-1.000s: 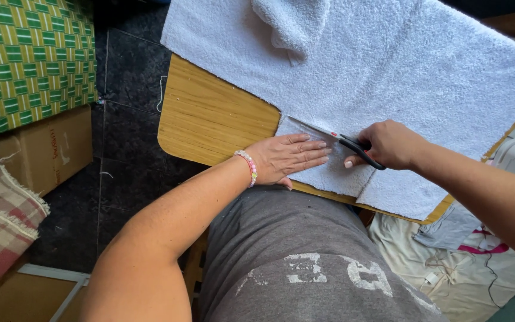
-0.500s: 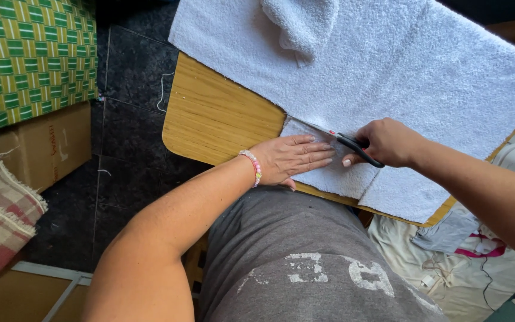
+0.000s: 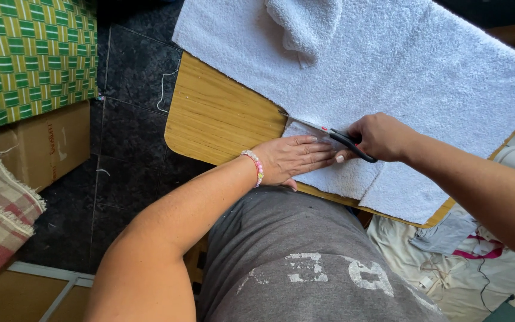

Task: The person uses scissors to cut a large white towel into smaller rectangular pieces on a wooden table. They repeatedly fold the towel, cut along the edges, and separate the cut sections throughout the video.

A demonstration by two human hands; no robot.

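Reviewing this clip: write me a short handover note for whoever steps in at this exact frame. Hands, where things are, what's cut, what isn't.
Left hand: flat, palm down, pinning the near strip of the white towel on the wooden table.
Right hand: gripping black-handled scissors, blades pointing left along the towel's edge.
Done: a cut runs across the towel's near-left part, so a strip lies partly separated under the left hand.
Left: how far the cut reaches is hidden by the right hand; the rest of the towel is uncut, with a bunched fold at the far side.
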